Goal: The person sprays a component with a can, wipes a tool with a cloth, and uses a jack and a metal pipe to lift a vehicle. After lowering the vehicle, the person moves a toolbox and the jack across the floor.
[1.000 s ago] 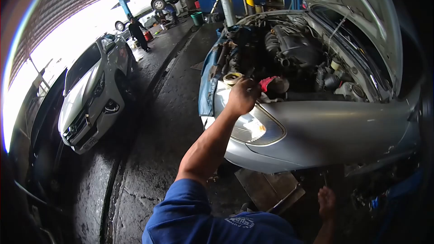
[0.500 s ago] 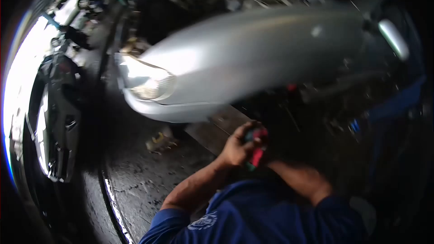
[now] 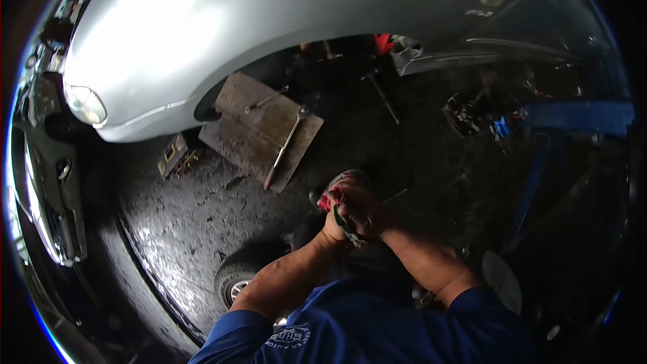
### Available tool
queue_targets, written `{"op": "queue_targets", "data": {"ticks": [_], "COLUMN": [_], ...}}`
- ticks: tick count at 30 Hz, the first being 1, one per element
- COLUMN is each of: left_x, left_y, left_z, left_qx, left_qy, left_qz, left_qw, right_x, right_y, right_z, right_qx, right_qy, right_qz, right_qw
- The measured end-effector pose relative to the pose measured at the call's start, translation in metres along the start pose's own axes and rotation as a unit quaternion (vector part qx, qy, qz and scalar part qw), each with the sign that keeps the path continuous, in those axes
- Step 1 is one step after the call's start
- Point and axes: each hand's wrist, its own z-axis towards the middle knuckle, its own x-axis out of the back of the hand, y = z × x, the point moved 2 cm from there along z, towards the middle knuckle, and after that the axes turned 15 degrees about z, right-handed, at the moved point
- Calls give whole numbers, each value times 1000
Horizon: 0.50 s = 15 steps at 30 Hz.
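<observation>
In front of my body, both hands are pressed together around a bunched rag [image 3: 342, 219] with red, green and greyish parts. My left hand [image 3: 331, 228] closes on it from the lower left. From the upper right, my right hand [image 3: 358, 205] wraps over it, hiding much of the cloth. Ahead of them, a long ratchet [image 3: 288, 145] with a red handle end lies on a worn flat board [image 3: 246, 131]. A smaller wrench [image 3: 267, 99] rests on the same board. Neither tool is being touched.
A silver car's fender [image 3: 236, 7] arches over the work area, its headlight [image 3: 87, 104] at left. A small box [image 3: 174, 155] stands on the dark floor. At right is a blue metal arm [image 3: 579, 116]. A wheel [image 3: 232, 280] lies near my left forearm.
My view has shifted toward the wheel arch, showing the board and tools more clearly. Both hands still hold the rag, and my right hand now covers more of it.
</observation>
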Motion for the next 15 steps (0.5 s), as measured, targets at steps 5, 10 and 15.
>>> {"op": "queue_targets", "data": {"ticks": [5,10,15], "left_x": [36,78,101], "left_y": [-22,-63,-62], "left_z": [-1,8,19], "left_qx": [-161,-73,-65], "left_qy": [88,69,147], "left_qz": [144,-47,-300], "left_qw": [973,994,940], "right_x": [-21,-23,-39], "right_y": [66,82,109], "right_z": [-46,-40,-23], "right_qx": [-360,-484,-206], "right_qy": [100,52,-233], "right_qz": [330,220,-23], "right_qw": [867,845,950]}}
